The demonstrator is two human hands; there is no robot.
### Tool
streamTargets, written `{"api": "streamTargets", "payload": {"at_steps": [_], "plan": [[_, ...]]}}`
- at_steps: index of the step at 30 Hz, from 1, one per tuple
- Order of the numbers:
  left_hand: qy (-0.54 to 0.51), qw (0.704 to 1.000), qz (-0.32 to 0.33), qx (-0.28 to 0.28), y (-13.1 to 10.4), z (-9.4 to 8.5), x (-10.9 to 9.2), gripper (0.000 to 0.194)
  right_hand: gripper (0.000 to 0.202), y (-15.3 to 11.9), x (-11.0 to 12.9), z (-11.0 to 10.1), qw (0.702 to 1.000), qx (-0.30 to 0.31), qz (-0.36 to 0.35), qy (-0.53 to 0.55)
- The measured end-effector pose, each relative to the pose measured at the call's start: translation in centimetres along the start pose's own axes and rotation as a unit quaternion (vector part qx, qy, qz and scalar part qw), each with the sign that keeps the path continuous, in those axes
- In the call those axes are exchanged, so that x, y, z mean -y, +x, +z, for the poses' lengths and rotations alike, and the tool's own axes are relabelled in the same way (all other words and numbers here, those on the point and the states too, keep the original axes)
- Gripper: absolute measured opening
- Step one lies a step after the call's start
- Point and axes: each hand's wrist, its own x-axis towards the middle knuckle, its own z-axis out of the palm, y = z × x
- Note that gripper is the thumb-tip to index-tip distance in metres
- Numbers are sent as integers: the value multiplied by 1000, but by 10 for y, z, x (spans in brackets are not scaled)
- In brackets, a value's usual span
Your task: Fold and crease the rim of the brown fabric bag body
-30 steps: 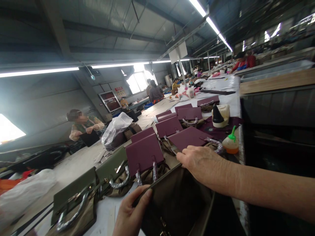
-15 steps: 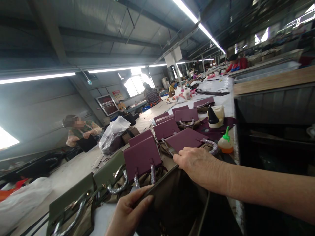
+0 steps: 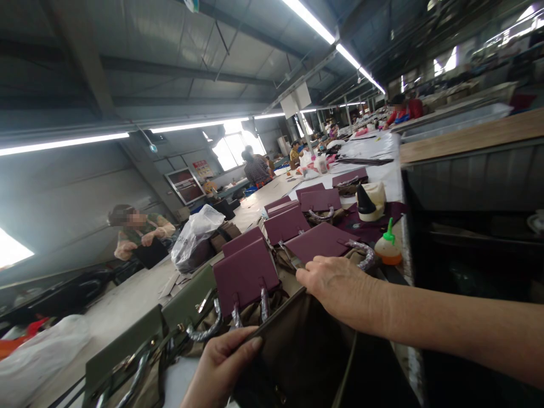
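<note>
A dark brown bag piece (image 3: 306,351) lies close in front of me on the long worktable (image 3: 127,300). My left hand (image 3: 221,368) pinches its near left edge, thumb on top. My right hand (image 3: 340,286) rests palm down on its far top edge, fingers curled over the rim. Just beyond stand purple bag flaps (image 3: 245,275) with foil-wrapped handles (image 3: 264,303), and olive-green flaps (image 3: 187,303) sit to the left.
More purple flaps (image 3: 321,199) run up the table. An orange glue bottle with a green nozzle (image 3: 387,249) and a cream pot with a black cone (image 3: 369,203) stand at right. A plastic bag (image 3: 195,229) lies mid-table. A seated person (image 3: 140,229) works at left; others work farther back.
Both hands keep their hold on the brown piece. My view has tilted slightly, so everything sits a little lower and to the left in the frame.
</note>
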Motion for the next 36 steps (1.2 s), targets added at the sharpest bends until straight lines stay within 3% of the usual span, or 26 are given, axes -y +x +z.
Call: {"api": "streamTargets", "payload": {"at_steps": [3, 8, 13, 21, 36], "plan": [[9, 1000, 3, 20, 0, -1, -3, 33, 20, 0, 0, -2, 1000, 9, 3, 5], [60, 990, -12, 126, 0, -4, -20, 36, 20, 0, 2, -5, 1000, 16, 7, 5], [116, 974, -37, 190, 5, 0, -36, 37, 20, 1, 0, -4, 999, 22, 21, 10], [205, 962, -55, 174, 18, 7, -35, 46, 18, 2, -1, -6, 999, 37, 20, 17], [238, 947, -47, 211, 31, 23, -40, 45, 18, -3, -6, -7, 999, 33, 8, 27]]}}
